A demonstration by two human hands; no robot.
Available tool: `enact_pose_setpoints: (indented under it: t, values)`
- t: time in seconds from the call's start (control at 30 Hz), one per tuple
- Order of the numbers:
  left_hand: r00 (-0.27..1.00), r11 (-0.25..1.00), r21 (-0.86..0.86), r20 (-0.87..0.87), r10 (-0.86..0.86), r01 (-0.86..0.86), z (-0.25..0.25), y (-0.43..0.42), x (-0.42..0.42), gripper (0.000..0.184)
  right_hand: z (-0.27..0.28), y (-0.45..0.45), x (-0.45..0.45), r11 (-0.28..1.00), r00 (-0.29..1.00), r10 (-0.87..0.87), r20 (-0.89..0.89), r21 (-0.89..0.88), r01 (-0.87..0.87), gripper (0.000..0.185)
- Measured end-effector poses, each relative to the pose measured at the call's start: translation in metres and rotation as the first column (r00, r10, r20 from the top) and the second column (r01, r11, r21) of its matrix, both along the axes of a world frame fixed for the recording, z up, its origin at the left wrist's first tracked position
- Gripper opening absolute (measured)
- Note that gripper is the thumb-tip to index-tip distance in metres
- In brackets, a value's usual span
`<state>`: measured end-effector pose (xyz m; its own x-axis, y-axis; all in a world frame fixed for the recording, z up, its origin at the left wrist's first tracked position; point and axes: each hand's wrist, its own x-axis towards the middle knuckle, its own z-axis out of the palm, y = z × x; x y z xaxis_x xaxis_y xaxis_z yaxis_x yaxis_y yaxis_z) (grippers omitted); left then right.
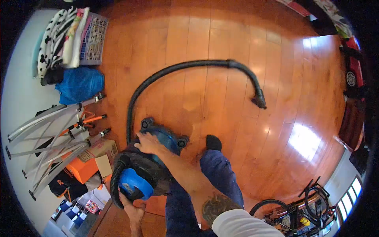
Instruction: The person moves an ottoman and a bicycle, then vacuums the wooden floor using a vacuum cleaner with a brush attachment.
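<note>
Two hands (147, 143), one vacuum (152, 170), two casters (147, 123), one bag (81, 85), apparently two bicycle wheels (316, 202).

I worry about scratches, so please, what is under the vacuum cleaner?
At the edge of the vacuum cleaner, two dark wheels show, with wooden floor beside them. What is beneath its body is covered.

A plain white sleeve (241, 224) ends high on the right arm (185, 173); just beyond the sleeve sits a dense dark tattoo (217, 206), its motif too blurred to read. To the sleeve's left, navy-blue trousers (223, 170) cover both legs, and above it one foot (213, 142) wears black, sock or shoe unclear
</note>
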<state>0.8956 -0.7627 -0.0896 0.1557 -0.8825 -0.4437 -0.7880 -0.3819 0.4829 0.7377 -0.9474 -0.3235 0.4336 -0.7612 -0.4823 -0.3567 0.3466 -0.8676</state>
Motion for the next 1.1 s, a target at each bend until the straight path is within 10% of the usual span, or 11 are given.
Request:
enact_pose_setpoints:
  t: [0.13, 0.2, 0.33, 0.5, 0.63, 0.7, 0.8, 0.9, 1.1]
  values:
    - [0.996, 0.997, 0.042, 0.056, -0.074, 0.072, 0.009, -0.001, 0.005, 0.125, -0.012, 0.095, -0.057, 0.808, 0.808, -0.586, -0.061, -0.114, 0.577, 0.041]
    - [0.929, 0.951, -0.151, 0.303, -0.213, 0.268, 0.001, 0.001, 0.009, 0.091, 0.013, 0.140, -0.140, 0.880, 0.826, -0.455, -0.332, -0.026, 0.474, 0.041]
    - [0.925, 0.942, 0.061, 0.182, -0.334, 0.329, 0.023, -0.033, 0.008, 0.075, 0.104, 0.282, -0.347, 0.938, 0.765, -0.008, -0.644, 0.259, 0.229, 0.038]
    - [0.735, 0.731, 0.270, 0.105, -0.669, 0.627, 0.058, -0.048, -0.026, 0.060, 0.238, 0.448, -0.445, 0.658, 0.248, -0.540, -0.804, -0.220, 0.720, 0.040]
    - [0.475, 0.449, 0.232, -0.067, -0.877, 0.863, 0.084, -0.021, -0.077, 0.053, 0.303, 0.590, -0.406, 0.150, -0.144, -0.859, -0.492, -0.510, 0.847, 0.038]
    - [0.394, 0.376, 0.165, -0.089, -0.915, 0.912, 0.186, 0.026, -0.141, 0.052, 0.357, 0.648, -0.356, 0.207, -0.111, -0.790, -0.604, -0.433, 0.877, 0.040]
    - [0.194, 0.179, 0.211, -0.051, -0.980, 0.961, 0.164, 0.060, -0.140, 0.054, 0.360, 0.745, -0.246, 0.266, -0.134, -0.742, -0.657, -0.472, 0.841, 0.041]
    - [0.049, 0.048, 0.150, -0.007, -0.999, 0.988, 0.170, 0.105, -0.131, 0.044, 0.331, 0.844, -0.134, -0.002, 0.151, -0.784, -0.602, 0.245, 0.970, 0.038]
    - [-0.032, -0.024, 0.342, 0.019, -0.999, 0.939, 0.186, 0.144, -0.166, 0.039, 0.347, 0.912, -0.081, -0.415, -0.153, -0.809, -0.568, 0.367, 0.833, 0.033]
